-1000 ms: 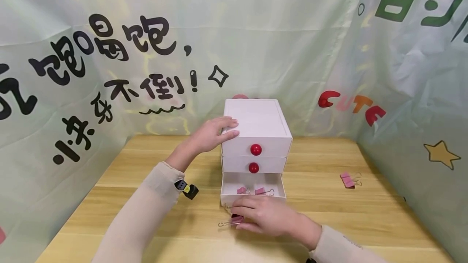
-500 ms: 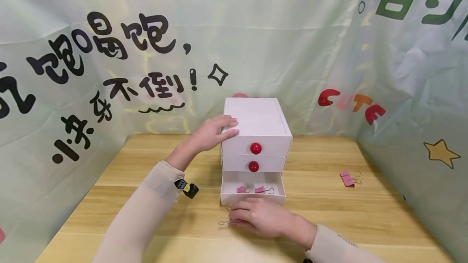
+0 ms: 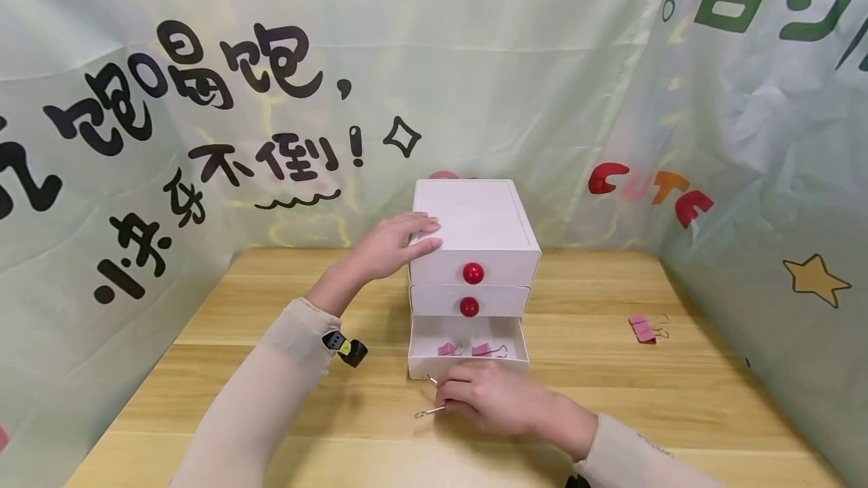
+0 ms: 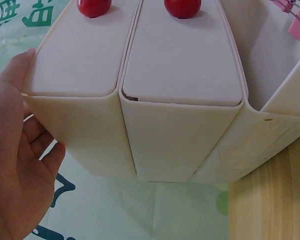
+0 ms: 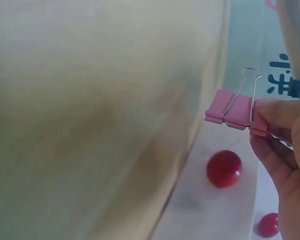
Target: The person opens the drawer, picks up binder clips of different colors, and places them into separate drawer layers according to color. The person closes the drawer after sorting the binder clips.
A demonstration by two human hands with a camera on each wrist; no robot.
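Note:
A white drawer cabinet [image 3: 475, 213] with red knobs stands on the wooden table. Its bottom drawer [image 3: 420, 368] is pulled out and holds two pink binder clips [image 3: 481, 350]. My left hand [image 3: 392, 248] rests on the cabinet's upper left edge; the left wrist view shows its thumb and fingers at that corner. In front of the drawer, my right hand [image 3: 493, 399] pinches a pink binder clip [image 5: 235, 111] between thumb and fingers. In the head view the hand hides that clip's body, and only the wire handles stick out leftward.
Another pink binder clip [image 3: 643, 329] lies on the table [image 3: 597, 382] to the right of the cabinet. Printed fabric sheets [image 3: 542, 81] hang behind the table and along both sides.
The right hand has turned the binder clip and drawn slightly right. Its pink body, visible a second ago, is now hidden by the fingers. The left hand stays on the cabinet.

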